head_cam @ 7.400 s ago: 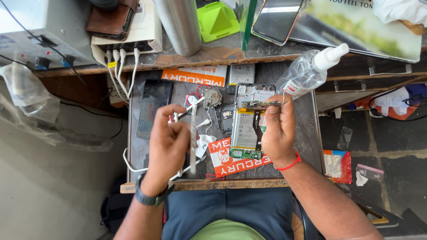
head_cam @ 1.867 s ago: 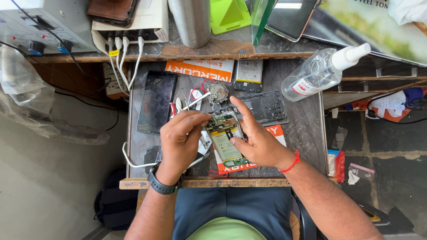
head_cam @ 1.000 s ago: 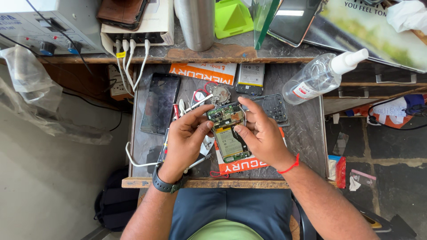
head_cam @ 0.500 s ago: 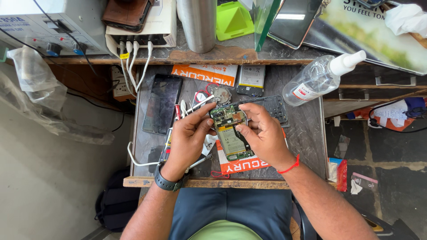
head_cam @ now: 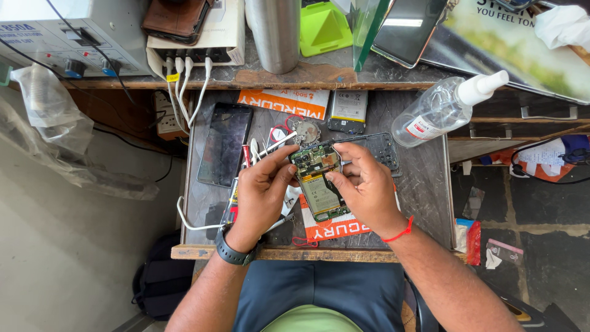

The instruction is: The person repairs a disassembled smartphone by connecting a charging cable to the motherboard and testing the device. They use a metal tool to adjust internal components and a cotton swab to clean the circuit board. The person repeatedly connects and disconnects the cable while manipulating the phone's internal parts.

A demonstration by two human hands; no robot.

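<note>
Opened phone point(head_cam: 319, 184) held over tabletop point(head_cam: 424, 184), near its front edge. Left hand point(head_cam: 261, 193) grips phone's left side, right hand point(head_cam: 365, 190) its right, fingertips on board; lower right edge hidden under right palm. Small parts on board too fine to read. Long axis runs near-to-far, camera end pointing away, slightly left. Beyond phone: dark frame point(head_cam: 378, 147), then spray bottle point(head_cam: 445, 107), cut by no edge.
</note>
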